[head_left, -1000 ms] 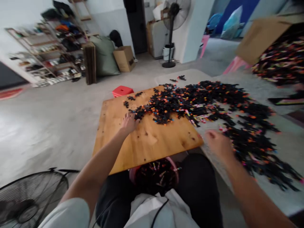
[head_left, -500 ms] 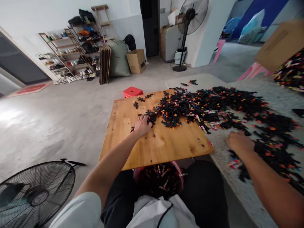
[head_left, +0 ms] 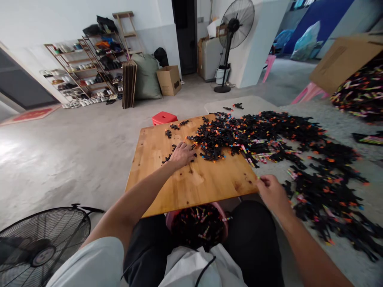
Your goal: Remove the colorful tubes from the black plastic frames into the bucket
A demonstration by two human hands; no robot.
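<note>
My left hand [head_left: 182, 154] is low over the wooden board, its curled fingers on small black toy guns [head_left: 194, 154] that partly show at its edges. The fingertips are mostly hidden. A few more black toy guns [head_left: 168, 158] lie just left of it. My right hand [head_left: 273, 195] is at the board's right front corner, thumb and forefinger pinched together. A tiny green spot shows at the fingertips; what they hold is too small to make out. The large pile of black toy guns [head_left: 221, 133] with orange tips spreads from the board [head_left: 167, 191] onto the stone-like tabletop [head_left: 332, 259].
A pink tub [head_left: 226, 233] of similar pieces stands between my knees under the board. A red stool [head_left: 164, 118] is behind the board. At far right, a cardboard box [head_left: 344, 59] tips over another heap. A floor fan [head_left: 44, 255] stands at lower left.
My right hand has moved left from the pile on the stone-like tabletop to the board's corner, fingers pinched. My left hand has shifted slightly over the toy guns. The view has turned slightly right.
</note>
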